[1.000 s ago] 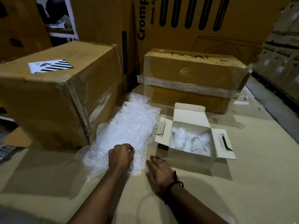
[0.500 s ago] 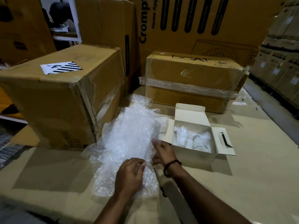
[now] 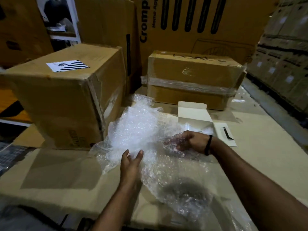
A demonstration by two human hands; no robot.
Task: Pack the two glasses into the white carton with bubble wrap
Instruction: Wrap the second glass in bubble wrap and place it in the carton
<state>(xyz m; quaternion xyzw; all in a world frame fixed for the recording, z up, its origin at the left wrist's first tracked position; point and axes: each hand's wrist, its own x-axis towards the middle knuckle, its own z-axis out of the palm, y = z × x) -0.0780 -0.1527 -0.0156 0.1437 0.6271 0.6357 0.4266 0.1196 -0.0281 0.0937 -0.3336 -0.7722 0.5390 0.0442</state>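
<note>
While gripping bubble wrap (image 3: 143,130), right hand (image 3: 191,142).

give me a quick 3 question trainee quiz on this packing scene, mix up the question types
1. True or false: both hands hold the bubble wrap.
2. Which wrist carries the black band? A) left B) right
3. Fill in: the white carton sits with its lid ____.

Key:
1. True: the left hand and right hand both grip the sheet.
2. B
3. open
</note>
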